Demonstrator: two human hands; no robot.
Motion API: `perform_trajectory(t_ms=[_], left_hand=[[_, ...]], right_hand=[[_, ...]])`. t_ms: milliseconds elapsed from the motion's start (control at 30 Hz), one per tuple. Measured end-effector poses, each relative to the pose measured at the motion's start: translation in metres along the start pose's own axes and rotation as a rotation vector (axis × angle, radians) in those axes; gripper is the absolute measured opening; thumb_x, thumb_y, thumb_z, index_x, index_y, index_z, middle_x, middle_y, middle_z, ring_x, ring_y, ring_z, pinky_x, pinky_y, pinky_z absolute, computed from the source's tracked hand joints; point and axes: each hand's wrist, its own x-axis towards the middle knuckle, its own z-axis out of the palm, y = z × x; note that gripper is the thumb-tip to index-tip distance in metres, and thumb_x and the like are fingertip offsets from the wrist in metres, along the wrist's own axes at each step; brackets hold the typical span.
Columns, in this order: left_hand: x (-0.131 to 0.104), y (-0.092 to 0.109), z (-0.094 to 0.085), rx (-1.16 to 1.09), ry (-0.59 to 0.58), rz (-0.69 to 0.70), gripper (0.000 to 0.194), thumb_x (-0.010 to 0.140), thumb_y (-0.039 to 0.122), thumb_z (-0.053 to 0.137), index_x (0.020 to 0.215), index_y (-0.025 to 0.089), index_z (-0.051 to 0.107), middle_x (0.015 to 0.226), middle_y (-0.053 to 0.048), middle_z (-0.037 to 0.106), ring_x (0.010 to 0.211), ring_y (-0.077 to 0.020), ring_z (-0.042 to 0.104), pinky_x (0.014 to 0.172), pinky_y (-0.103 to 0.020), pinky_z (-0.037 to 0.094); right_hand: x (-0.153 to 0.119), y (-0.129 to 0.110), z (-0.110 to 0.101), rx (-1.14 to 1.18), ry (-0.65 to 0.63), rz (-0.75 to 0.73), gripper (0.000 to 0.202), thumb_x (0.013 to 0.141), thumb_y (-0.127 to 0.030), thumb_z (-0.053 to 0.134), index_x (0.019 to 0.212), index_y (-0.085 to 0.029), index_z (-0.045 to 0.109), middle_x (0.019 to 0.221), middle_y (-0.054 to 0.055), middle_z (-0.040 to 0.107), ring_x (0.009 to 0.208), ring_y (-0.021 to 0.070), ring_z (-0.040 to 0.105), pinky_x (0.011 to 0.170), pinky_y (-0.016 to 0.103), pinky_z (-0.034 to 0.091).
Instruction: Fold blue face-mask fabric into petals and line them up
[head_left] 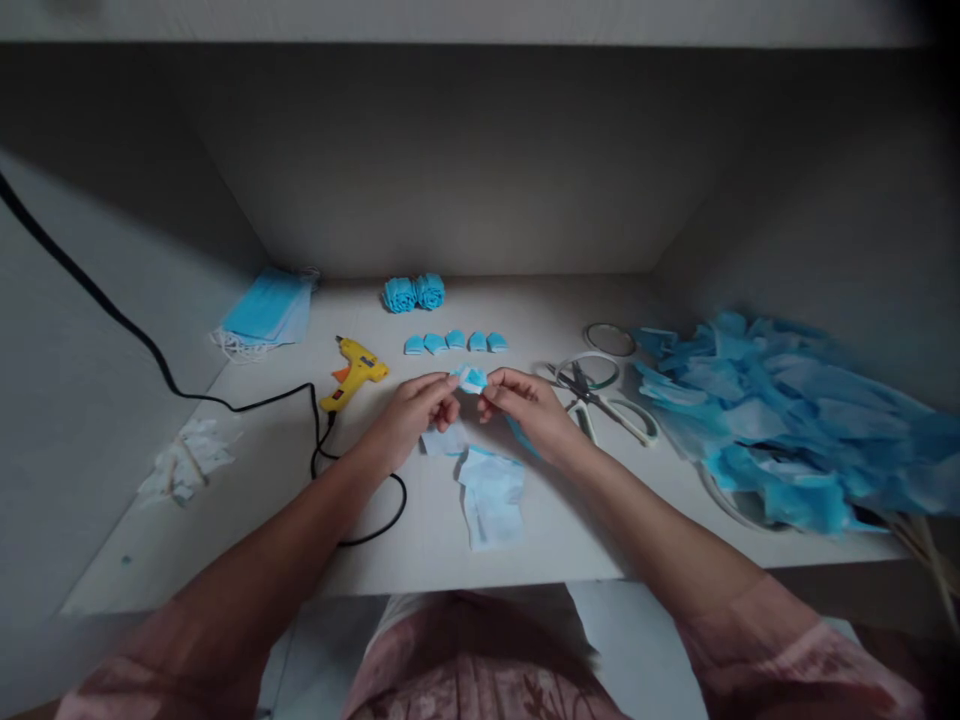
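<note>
Between my two hands is a small folded piece of blue and white mask fabric (471,379), pinched at both ends. My left hand (420,408) grips its left end between thumb and fingers, and my right hand (523,400) grips its right end. Just beyond the hands lies a row of several small folded blue pieces (455,341). Under and in front of the hands, loose pale fabric pieces (493,498) lie flat on the white table (262,540). Scissors (589,397) with pale handles rest partly opened to the right of my right hand.
A yellow glue gun (355,372) lies at left, its black cord (315,440) looping over the table. Behind are blue rolled rosettes (414,293) and stacked face masks (268,307). White scraps (187,462) lie at far left, tape rings (609,340) and a large blue fabric heap (780,410) at right.
</note>
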Motion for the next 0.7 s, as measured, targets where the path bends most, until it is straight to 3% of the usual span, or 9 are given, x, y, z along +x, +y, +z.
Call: perform_trajectory(t_ms=[233,467,700], left_hand=[[-0.001,0.004,0.002,0.091,0.104,0.059,0.025,0.081,0.031,0.058,0.062,0.017,0.048,0.056,0.004,0.047,0.052,-0.0080,0.039,0.054,-0.024,0.032],[-0.003,0.007,0.009,0.117,0.122,0.052,0.022,0.076,0.030,0.061,0.062,0.018,0.049,0.053,0.005,0.044,0.050,-0.0088,0.038,0.052,-0.024,0.030],[-0.001,0.002,0.004,0.097,0.127,0.088,0.029,0.082,0.028,0.056,0.057,0.017,0.046,0.054,0.004,0.043,0.053,-0.0086,0.036,0.055,-0.025,0.028]], right_hand=[[0.002,0.003,-0.002,0.067,-0.062,0.037,0.024,0.083,-0.040,0.061,0.078,-0.017,0.065,0.073,0.003,0.065,0.062,0.0141,0.059,0.066,0.030,0.048],[0.000,0.002,0.006,-0.110,-0.006,0.024,0.029,0.076,-0.039,0.070,0.063,-0.018,0.056,0.062,-0.001,0.060,0.055,0.0102,0.051,0.059,0.026,0.039],[0.001,0.001,0.007,-0.104,-0.012,0.038,0.023,0.075,-0.035,0.069,0.066,-0.017,0.057,0.066,0.000,0.063,0.057,0.0099,0.051,0.061,0.026,0.039]])
